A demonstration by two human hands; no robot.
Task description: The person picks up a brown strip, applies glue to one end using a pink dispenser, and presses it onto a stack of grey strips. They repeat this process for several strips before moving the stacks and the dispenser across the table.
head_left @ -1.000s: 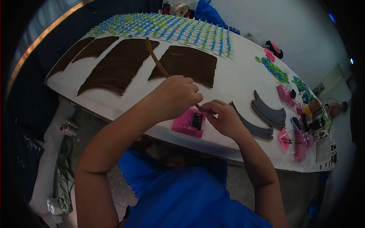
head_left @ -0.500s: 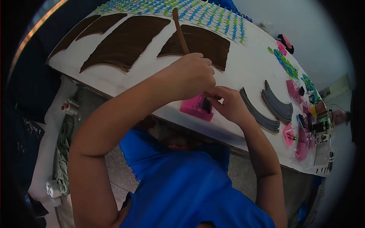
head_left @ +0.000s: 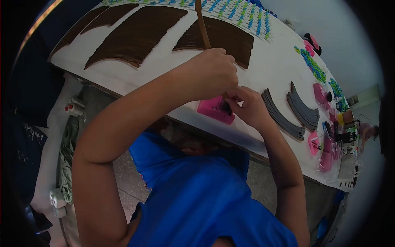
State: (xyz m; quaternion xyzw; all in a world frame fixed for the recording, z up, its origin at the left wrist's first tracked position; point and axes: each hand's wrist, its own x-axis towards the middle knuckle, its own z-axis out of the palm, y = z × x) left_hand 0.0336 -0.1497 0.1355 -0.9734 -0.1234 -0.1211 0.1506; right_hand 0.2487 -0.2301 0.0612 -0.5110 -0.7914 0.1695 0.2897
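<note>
A thin brown strip with a rounded, wider far end, shaped like an eyeglass temple, slants up out of my left hand. The fingers of that hand are wrapped round it, over a pink fixture with a dark metal part. My right hand is closed in a pinch beside the strip's near end, right at the fixture; its fingertips hide what is between them. Behind my hands lies a dark brown sheet of similar strips set side by side.
More brown strips lie at left. Two fanned grey curved stacks rest at right. Blue and green small pieces stand in rows at the back, with a pile at right. Pink boxes and tools crowd the right end.
Both hands and the strip sit slightly higher and further right in view, as the whole table also shifts with the camera. The grip of the left hand looks the same.
</note>
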